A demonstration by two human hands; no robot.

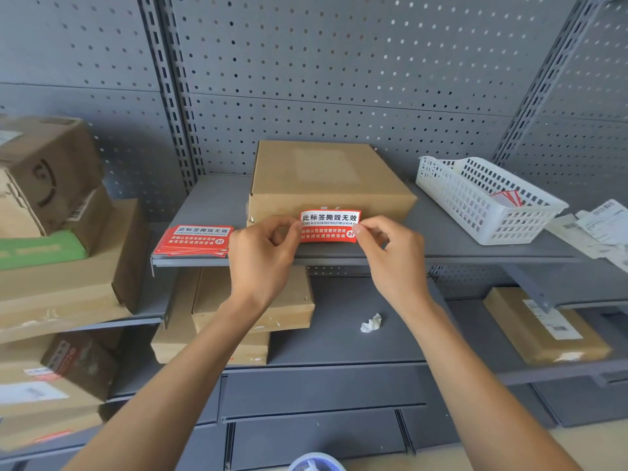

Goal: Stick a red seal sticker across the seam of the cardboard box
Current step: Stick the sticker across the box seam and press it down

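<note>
A flat brown cardboard box (323, 175) lies on the grey middle shelf (441, 243), its front flap seam facing me. One red seal sticker (329, 226) with a white band of black characters hangs in the air just before the box's front face. My left hand (261, 253) pinches its left end and my right hand (390, 253) pinches its right end. Whether the sticker touches the box I cannot tell. A stack of the same red stickers (193, 241) lies on the shelf to the left of my left hand.
A white plastic basket (482, 198) holding a few red-edged cards stands right of the box. Paper slips (601, 229) lie at the far right. Cardboard parcels (61, 212) pile up on the left shelves and below. A crumpled white scrap (372, 322) lies on the lower shelf.
</note>
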